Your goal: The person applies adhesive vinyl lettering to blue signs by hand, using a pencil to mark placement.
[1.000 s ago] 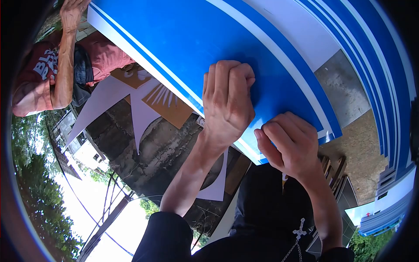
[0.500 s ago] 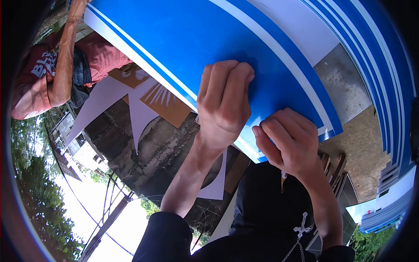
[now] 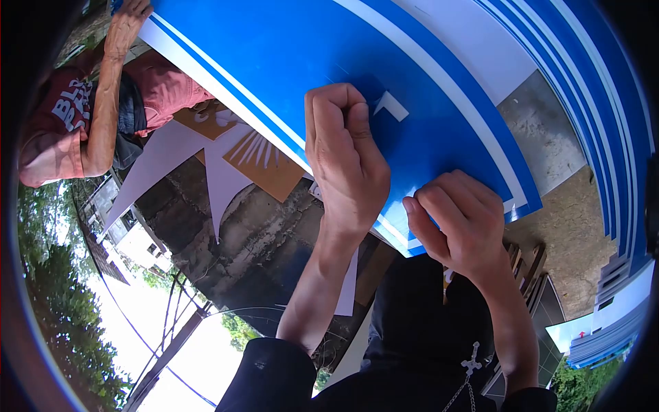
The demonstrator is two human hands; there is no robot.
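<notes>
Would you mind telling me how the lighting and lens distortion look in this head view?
Head view: strong fisheye bends the blue sheet edges and darkens the corners; daylight is bright, blown out at the lower left sky; the left hand and right hand are sharp, evenly lit, with no obvious motion blur.

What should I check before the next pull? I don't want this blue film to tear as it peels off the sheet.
1. Left hand grips the peeled blue film flap: ok, fingers closed on it.
2. Right hand presses the blue sheet near its corner: ok.
3. White backing patch shows cleanly where the film has lifted: ok.
4. Tear along the peel line: cannot tell, the left hand hides it.
5. Far end steadied: ok, another person's hand is on the sheet's edge.
6. Any tool in the right hand: cannot tell.
</notes>
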